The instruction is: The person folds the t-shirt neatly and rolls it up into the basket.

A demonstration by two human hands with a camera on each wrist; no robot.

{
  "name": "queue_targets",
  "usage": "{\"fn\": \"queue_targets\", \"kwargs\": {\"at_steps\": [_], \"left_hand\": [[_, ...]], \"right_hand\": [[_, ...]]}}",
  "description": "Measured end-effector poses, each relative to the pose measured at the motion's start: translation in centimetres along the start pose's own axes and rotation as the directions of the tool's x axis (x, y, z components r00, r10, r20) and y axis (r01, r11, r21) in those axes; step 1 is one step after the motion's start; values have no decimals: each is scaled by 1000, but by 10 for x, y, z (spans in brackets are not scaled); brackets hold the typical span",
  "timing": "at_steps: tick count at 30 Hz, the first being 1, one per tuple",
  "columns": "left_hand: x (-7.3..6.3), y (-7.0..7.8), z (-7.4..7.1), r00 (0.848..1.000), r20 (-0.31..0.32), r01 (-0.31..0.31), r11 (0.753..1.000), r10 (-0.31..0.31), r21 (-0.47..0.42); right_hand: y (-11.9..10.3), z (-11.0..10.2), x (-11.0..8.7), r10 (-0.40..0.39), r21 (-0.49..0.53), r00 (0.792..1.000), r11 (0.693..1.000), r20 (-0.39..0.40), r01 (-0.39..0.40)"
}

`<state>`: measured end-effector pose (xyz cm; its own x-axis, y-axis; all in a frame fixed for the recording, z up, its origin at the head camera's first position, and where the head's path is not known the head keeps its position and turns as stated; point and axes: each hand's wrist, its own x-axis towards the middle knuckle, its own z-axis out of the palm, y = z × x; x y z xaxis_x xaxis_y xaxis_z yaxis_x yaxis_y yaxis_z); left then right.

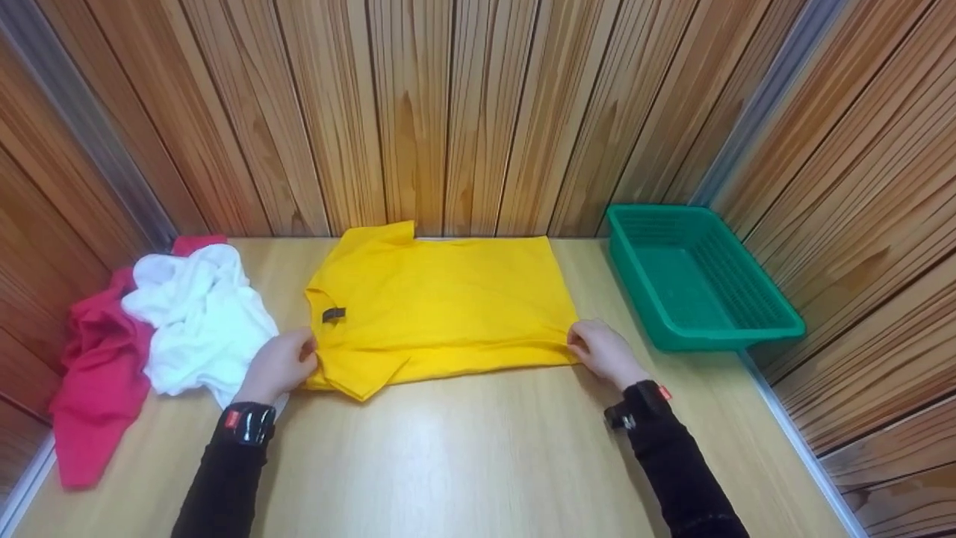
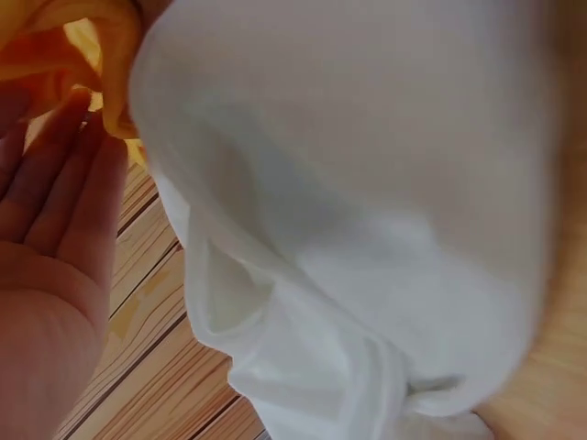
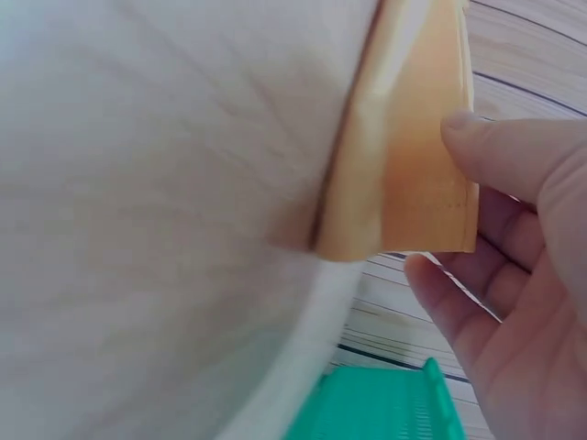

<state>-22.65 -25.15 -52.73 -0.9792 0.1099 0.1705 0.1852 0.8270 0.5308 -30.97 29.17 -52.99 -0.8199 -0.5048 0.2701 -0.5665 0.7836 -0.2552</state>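
A yellow T-shirt [image 1: 463,291] lies sideways on the table, its collar and dark label to the left and its hem to the right. The front strip of its body is folded over, with a sleeve pointing toward me. My left hand [image 1: 278,366] pinches the shirt's edge by the near shoulder; in the left wrist view the thumb is hidden. At the near hem corner, my right hand [image 1: 609,353] grips the cloth between thumb and fingers. A crumpled white garment [image 1: 205,321] lies just beside the left hand and fills much of the left wrist view.
Partly beneath the white garment, a red garment [image 1: 101,366] lies at the table's left edge. A green plastic basket [image 1: 646,317] stands at the right, beyond the right hand. Wood-panelled walls [image 1: 463,112] enclose the back and both sides of the table [image 1: 448,463].
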Motion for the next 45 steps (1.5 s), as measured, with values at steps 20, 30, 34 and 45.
{"fn": "queue_targets", "kwargs": {"at_steps": [20,30,34,45], "left_hand": [[-63,13,-18,999,30,19,976,-13,-218],[-94,14,-21,979,183,-36,961,89,-275],[-98,15,-21,963,257,1,957,77,-290],[-104,18,-22,916,386,45,929,109,-368]], "right_hand": [[-25,-25,-64,-132,68,990,988,-50,135],[-31,-13,-91,-170,58,985,984,16,168],[-30,-11,-97,-189,63,982,980,26,187],[-34,-15,-111,-178,150,977,976,120,159]]}}
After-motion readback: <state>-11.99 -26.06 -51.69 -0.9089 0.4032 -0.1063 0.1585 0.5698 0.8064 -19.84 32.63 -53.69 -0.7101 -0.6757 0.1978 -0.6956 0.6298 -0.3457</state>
